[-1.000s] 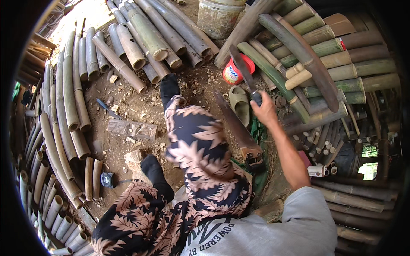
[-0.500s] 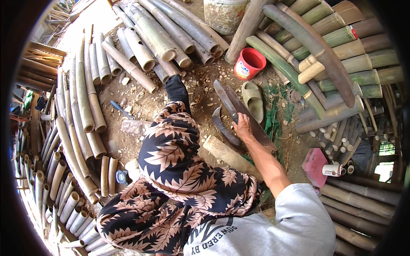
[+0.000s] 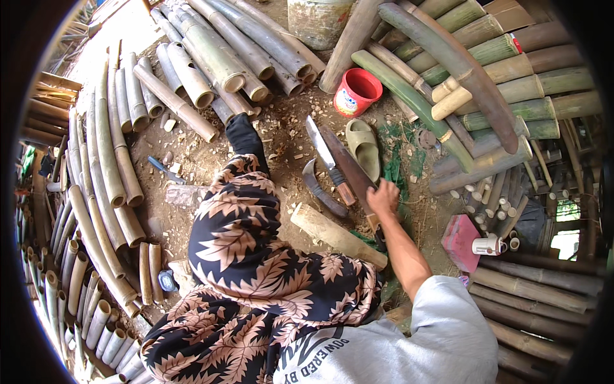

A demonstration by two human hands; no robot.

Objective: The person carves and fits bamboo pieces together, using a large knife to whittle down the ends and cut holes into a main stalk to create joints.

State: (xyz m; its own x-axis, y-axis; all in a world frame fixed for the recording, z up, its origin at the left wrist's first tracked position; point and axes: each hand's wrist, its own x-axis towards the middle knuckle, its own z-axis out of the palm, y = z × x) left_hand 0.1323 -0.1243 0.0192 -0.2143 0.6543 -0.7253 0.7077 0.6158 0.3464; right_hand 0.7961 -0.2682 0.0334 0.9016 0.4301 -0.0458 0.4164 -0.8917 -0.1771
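Observation:
My right hand [image 3: 384,198] is closed at the lower end of a long dark blade, which looks like a saw [image 3: 350,159]; part of its brown handle shows below my fingers. Left of it lies a knife [image 3: 323,148] with a shiny blade and wooden handle, untouched. A dark curved sickle [image 3: 320,191] rests beside that handle. Nearer to me is a pale bamboo piece [image 3: 339,238]. My left hand does not show. A black-covered foot [image 3: 246,137], below leaf-patterned trousers, is against the cut bamboo ends.
An olive clog [image 3: 364,152] and a red bucket [image 3: 358,93] stand beyond the blades. Bamboo poles [image 3: 220,67] fill the far side. More bamboo is stacked at left and right. A pink block [image 3: 460,242] with a white mug [image 3: 487,245] is at right. Chips litter the dirt.
My right hand has left the knife handle and moved right onto the dark blade. The knife's shiny face now shows. The whole view has shifted slightly.

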